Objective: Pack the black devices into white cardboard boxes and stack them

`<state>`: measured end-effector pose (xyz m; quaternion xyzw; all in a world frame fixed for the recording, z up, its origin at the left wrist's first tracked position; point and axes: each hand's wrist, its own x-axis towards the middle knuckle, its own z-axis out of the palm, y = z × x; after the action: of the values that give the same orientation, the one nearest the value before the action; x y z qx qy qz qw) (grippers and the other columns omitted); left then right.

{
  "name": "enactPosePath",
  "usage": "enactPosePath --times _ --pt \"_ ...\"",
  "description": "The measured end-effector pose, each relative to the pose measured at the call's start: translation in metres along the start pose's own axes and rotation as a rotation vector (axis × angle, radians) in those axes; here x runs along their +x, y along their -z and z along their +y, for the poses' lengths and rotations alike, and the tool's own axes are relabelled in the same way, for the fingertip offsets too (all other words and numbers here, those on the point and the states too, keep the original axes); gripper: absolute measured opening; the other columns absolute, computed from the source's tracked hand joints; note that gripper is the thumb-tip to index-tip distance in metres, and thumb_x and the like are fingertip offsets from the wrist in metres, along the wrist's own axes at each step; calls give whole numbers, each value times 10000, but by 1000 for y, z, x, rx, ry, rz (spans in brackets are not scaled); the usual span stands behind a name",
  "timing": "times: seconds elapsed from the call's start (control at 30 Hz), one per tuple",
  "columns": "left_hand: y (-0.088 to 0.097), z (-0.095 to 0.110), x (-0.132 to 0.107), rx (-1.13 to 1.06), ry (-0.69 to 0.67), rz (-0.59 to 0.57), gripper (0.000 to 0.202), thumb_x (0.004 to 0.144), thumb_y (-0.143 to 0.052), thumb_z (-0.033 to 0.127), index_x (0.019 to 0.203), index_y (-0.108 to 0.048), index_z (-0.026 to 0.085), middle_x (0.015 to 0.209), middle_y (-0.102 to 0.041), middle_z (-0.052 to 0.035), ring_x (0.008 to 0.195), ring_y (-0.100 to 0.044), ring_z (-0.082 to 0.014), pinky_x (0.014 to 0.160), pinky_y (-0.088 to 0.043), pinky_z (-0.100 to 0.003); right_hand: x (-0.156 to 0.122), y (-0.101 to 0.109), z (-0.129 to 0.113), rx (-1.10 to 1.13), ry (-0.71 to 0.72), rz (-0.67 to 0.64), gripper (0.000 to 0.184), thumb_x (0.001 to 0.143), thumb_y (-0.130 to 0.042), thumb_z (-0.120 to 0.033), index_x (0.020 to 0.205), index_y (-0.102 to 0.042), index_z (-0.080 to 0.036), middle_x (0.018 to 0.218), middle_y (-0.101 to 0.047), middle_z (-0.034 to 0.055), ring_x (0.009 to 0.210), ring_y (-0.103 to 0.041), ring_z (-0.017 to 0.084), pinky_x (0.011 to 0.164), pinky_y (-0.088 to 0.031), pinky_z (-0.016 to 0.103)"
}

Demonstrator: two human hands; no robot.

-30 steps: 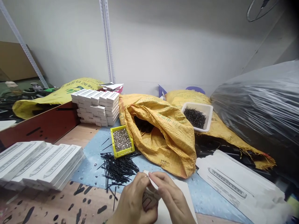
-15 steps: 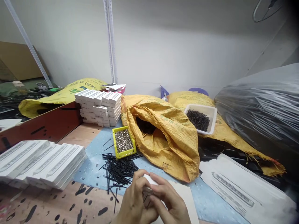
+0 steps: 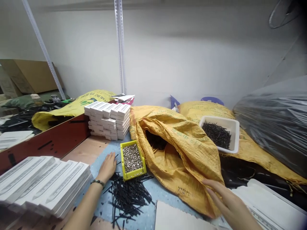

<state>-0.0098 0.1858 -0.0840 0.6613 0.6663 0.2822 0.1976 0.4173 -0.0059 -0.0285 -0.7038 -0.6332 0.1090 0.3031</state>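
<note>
My left hand point(image 3: 108, 166) rests flat and open on the blue mat point(image 3: 100, 179), just left of a yellow tray point(image 3: 124, 174) of small metal pieces. Below that tray lies a loose pile of black nails point(image 3: 129, 196). My right hand point(image 3: 224, 199) lies open on the lower edge of a yellow woven sack point(image 3: 182, 156), whose mouth shows dark contents. Neither hand holds anything. A white sheet of card point(image 3: 178, 218) lies on the mat between my hands, cut off by the lower frame edge.
White printed boxes point(image 3: 45, 182) lie stacked at lower left, with a taller stack point(image 3: 107, 119) behind. A white tub of black nails point(image 3: 219, 132) sits on a second sack. Black plastic sheeting point(image 3: 273, 127) fills the right side. A red-brown board point(image 3: 45, 140) stands left.
My hands were together holding a small white piece. They have now moved apart, the left to the tray and the right to the sack. The view has also shifted upward.
</note>
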Motion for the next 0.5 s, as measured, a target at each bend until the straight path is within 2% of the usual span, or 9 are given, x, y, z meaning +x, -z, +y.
enactPosePath --times 0.07,0.17,0.23,0.3,0.33,0.4,0.43,0.5 --pt "-15 2 -7 32 -30 -86 455 813 -409 205 1228 -541 73 1383 -475 -206 1327 -397 -331 1116 -284 -508 40 -22 -33 -21 86 -94 402 916 -378 -435 1118 -661 -233 1204 -640 86 1104 -602 267 942 -493 409" --pt "-22 -2 -35 92 -120 -198 440 836 -372 208 1215 -580 129 1404 -475 -142 1332 -407 -276 1136 -286 -446 110 -64 -69 -138 170 -168 395 901 -352 -181 1200 -607 -140 1243 -613 113 1141 -578 221 1009 -429 342" --pt "-15 -8 -56 146 -150 -257 441 849 -345 208 1215 -591 191 1402 -489 -95 1338 -399 -272 1143 -262 -497 153 -92 -76 -147 164 -158 434 862 -346 -76 1220 -590 -100 1287 -579 132 1200 -532 216 1052 -373 327" --pt "1 -7 -72 143 -155 -185 425 873 -336 251 1214 -589 223 1375 -520 -84 1315 -431 -282 1114 -308 -529 185 -115 -75 -146 134 -144 420 860 -355 -68 1195 -606 -107 1293 -573 140 1212 -518 237 1058 -356 355" --pt "10 -1 -77 121 -166 -109 414 890 -332 288 1213 -584 229 1353 -539 -88 1286 -465 -280 1084 -362 -511 196 -124 -73 -145 122 -137 402 871 -363 -88 1181 -615 -129 1293 -574 133 1215 -512 247 1057 -351 372" --pt "26 23 -76 63 -224 14 401 920 -311 348 1207 -568 235 1281 -582 -96 1183 -550 -250 986 -472 -427 208 -137 -68 -141 113 -123 366 892 -384 -142 1161 -628 -184 1287 -581 111 1229 -495 258 1062 -333 390" --pt "30 40 -71 45 -254 21 395 931 -298 349 1208 -556 236 1261 -586 -96 1141 -573 -232 949 -494 -388 210 -140 -65 -139 117 -117 355 898 -393 -164 1159 -630 -204 1283 -584 104 1240 -482 260 1067 -323 390" --pt "29 75 -53 68 -334 -67 371 937 -290 296 1177 -563 227 1222 -598 -92 1098 -587 -202 925 -493 -329 209 -140 -60 -137 140 -111 345 901 -408 -194 1162 -631 -220 1269 -593 104 1252 -467 265 1074 -311 385"
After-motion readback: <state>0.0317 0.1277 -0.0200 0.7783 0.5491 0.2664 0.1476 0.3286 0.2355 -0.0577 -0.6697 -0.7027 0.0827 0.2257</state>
